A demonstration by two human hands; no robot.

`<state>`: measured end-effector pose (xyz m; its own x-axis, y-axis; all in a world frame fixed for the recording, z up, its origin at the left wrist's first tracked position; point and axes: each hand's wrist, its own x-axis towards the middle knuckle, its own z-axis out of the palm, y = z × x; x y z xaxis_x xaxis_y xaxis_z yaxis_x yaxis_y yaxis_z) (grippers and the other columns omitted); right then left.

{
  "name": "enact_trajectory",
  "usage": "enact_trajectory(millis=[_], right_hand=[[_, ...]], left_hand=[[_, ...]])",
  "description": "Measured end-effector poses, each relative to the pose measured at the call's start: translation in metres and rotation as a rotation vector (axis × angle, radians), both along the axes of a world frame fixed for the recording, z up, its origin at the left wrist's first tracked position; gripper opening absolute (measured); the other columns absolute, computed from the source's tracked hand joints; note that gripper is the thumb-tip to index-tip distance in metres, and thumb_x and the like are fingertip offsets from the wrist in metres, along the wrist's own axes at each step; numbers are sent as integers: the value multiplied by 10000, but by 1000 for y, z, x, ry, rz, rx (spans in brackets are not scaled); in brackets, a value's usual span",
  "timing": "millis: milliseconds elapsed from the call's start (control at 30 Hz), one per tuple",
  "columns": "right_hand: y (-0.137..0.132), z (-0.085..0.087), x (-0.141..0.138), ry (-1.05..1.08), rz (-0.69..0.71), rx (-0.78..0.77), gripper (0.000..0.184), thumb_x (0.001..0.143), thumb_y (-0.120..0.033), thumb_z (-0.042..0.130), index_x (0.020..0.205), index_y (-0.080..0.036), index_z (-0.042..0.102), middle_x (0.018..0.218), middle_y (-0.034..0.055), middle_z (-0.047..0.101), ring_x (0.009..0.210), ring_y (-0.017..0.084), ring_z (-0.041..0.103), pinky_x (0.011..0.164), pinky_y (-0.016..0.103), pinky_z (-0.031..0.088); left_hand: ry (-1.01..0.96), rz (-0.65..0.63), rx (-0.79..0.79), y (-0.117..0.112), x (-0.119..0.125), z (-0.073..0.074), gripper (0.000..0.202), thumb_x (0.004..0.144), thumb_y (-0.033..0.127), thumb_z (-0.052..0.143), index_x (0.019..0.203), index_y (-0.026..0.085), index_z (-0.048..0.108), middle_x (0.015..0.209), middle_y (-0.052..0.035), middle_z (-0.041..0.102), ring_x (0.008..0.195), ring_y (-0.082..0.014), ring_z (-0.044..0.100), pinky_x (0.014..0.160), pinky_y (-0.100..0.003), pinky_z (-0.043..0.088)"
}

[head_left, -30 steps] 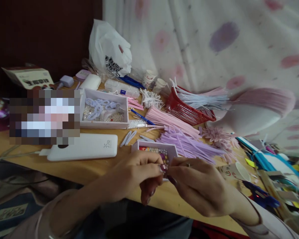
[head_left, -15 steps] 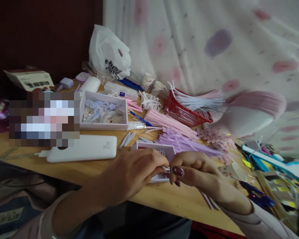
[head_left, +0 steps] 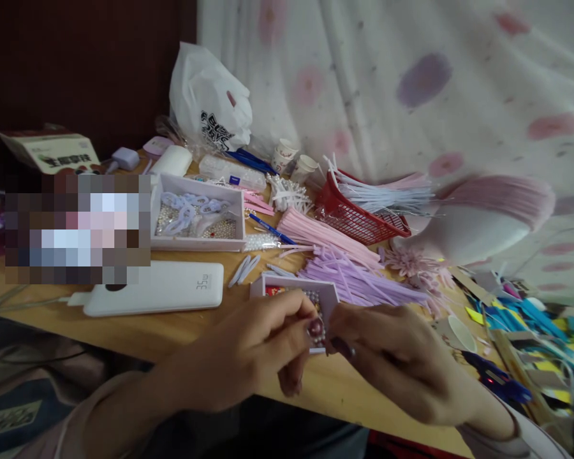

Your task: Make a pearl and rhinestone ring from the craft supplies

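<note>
You sit close to a light wooden table (head_left: 220,341), with a dark wall (head_left: 86,57) at the far left and a white curtain (head_left: 354,76) with pink and purple blotches hanging behind the far and right sides. Your left hand (head_left: 253,354) has its thumb and fingers drawn in narrow; your right hand (head_left: 397,360) is curled just beside it, fingertips down. You cannot tell whether either pinches something small. Both are over the near edge of the small white box (head_left: 297,281), which sits on the near middle of the table with beads (head_left: 314,298) inside.

To your left lies a white power bank (head_left: 157,290), and beyond it a larger white tray (head_left: 198,244). Past the small box, purple stems (head_left: 358,280) and pink stems (head_left: 330,239) are spread, with a red basket (head_left: 366,220) farther off. To your right, a paper cup (head_left: 459,335) lies tipped near a dark blue tool (head_left: 500,380) showing a red light.
</note>
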<state>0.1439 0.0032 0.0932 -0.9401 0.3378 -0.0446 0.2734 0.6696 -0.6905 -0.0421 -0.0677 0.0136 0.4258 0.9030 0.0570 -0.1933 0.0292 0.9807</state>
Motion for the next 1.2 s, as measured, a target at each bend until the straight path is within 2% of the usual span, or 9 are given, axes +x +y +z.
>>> enact_trajectory(millis=[200, 300, 433, 500, 633, 767, 867, 1033, 1200], right_hand=[[11, -5, 4, -2, -226, -307, 282, 952, -337, 514, 777, -147, 627, 679, 17, 589, 608, 105, 503, 555, 203, 420], [13, -8, 3, 9, -89, -223, 208, 948, -227, 482, 830, -138, 628, 687, 21, 595, 587, 97, 501, 521, 195, 400], [10, -10, -2, 134, 121, 98, 208, 874, -40, 412, 898, -138, 593, 729, 57, 606, 654, 138, 536, 603, 251, 444], [8, -11, -3, 164, 127, 209, 220, 859, -13, 405, 894, -147, 576, 714, 51, 593, 664, 146, 524, 632, 270, 450], [9, -9, 0, 56, 8, 22, 172, 919, -96, 406, 885, -153, 565, 699, 24, 583, 587, 109, 494, 513, 221, 390], [11, -10, 5, -5, -109, -105, 195, 963, -206, 412, 861, -159, 571, 678, 11, 573, 581, 105, 489, 506, 214, 388], [9, -12, 4, 14, -96, -44, 166, 955, -161, 409, 911, -162, 569, 682, 2, 562, 570, 98, 473, 500, 208, 376], [3, -14, 0, 163, -15, 158, 169, 892, -54, 452, 930, -154, 583, 753, 34, 581, 666, 123, 512, 584, 234, 404], [10, -15, 2, 71, -280, -343, 195, 971, -256, 487, 883, -171, 639, 744, 17, 623, 648, 103, 530, 574, 201, 417]], left_hand=[[526, 388, 665, -3, 0, -10, 129, 952, 159, 443, 1016, 212, 542, 838, -2, 643, 732, -137, 588, 661, -244, 415], [357, 329, 501, 1, 6, -10, 158, 932, 189, 432, 815, 187, 537, 700, 10, 578, 647, -130, 572, 613, -236, 418], [-277, -127, -230, 10, 13, -7, 306, 897, 310, 315, 629, 206, 419, 429, 72, 348, 342, -109, 430, 375, -208, 341], [-390, -226, -327, 12, 11, -5, 319, 887, 339, 303, 619, 207, 417, 410, 74, 337, 315, -106, 396, 357, -210, 333], [72, 117, 124, 11, -4, -3, 132, 913, 304, 505, 873, 182, 534, 704, 19, 566, 605, -111, 549, 579, -218, 424], [383, 289, 549, 8, -9, -7, 121, 944, 223, 468, 918, 174, 576, 745, 3, 576, 674, -125, 508, 625, -246, 355], [300, 251, 394, 9, -1, -8, 225, 946, 241, 427, 763, 178, 542, 629, 14, 536, 609, -127, 508, 591, -244, 368], [-222, -136, -194, 13, 10, -6, 397, 956, 394, 210, 645, 223, 386, 440, 62, 382, 340, -122, 426, 393, -242, 367], [392, 289, 414, 11, 4, -14, 156, 946, 306, 461, 1015, 185, 530, 785, -16, 620, 697, -161, 580, 643, -268, 427]])
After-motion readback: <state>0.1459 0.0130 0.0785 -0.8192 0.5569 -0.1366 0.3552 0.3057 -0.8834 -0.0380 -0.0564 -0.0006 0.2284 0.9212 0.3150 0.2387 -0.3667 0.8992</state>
